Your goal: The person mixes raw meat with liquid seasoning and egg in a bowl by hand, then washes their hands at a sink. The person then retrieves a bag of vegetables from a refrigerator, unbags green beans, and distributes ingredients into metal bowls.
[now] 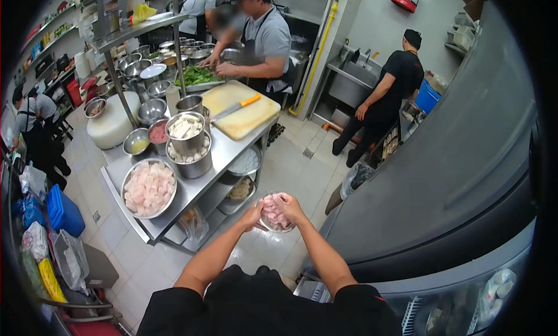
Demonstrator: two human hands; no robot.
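Observation:
Both my hands hold a round metal bowl [273, 224] of pink raw meat pieces [275, 213] over the floor, right of the steel table [197, 197]. My left hand [251, 215] is closed on the bowl's left rim. At the right rim is my right hand [289, 208], its fingers bent over the edge beside the meat; what exactly the fingertips touch is too small to tell. On the table's near end sits a large bowl of pale meat chunks [149, 189]. Behind it are two stacked metal pots [189, 144] with white pieces inside.
A cutting board [256, 120] bears a knife [235, 108] with an orange handle. Co-workers stand behind the table and a person in black [395, 86] stands near the sink [354, 83]. A large grey surface [442, 161] fills the right side. Bins and bags lie at left.

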